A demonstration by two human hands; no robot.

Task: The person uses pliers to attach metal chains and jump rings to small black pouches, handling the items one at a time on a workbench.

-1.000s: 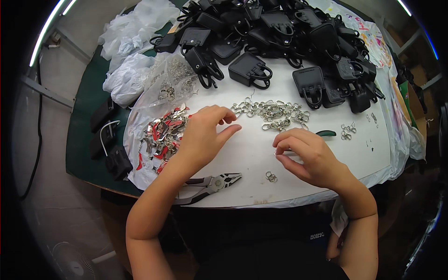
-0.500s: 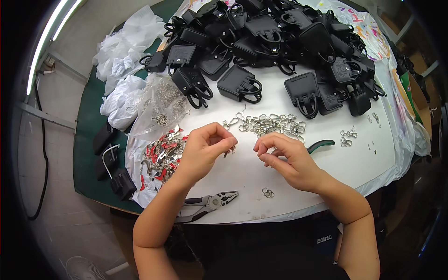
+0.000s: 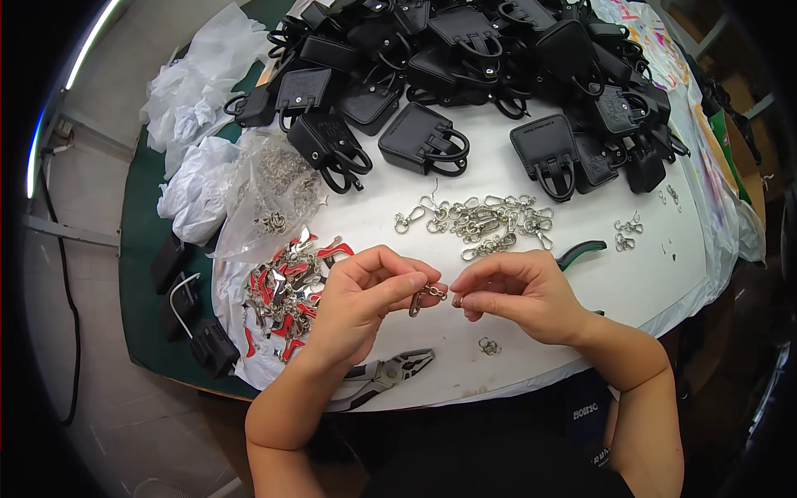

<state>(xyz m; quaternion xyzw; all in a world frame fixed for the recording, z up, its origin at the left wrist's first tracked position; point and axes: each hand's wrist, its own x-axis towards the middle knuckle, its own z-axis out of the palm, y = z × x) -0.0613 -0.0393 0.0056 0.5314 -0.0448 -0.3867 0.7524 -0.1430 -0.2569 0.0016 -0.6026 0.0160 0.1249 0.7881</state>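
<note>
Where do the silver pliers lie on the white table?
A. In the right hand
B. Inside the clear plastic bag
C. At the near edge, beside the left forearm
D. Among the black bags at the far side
C: the pliers lie at the table's near edge, right beside the left forearm, jaws pointing to the right.

Both forearms are seen bare, with no sleeves reaching them. No rings, watch or gloves are worn on the left hand or the right hand. Dark clothing with small pale lettering is seen at the lower edge.
</note>
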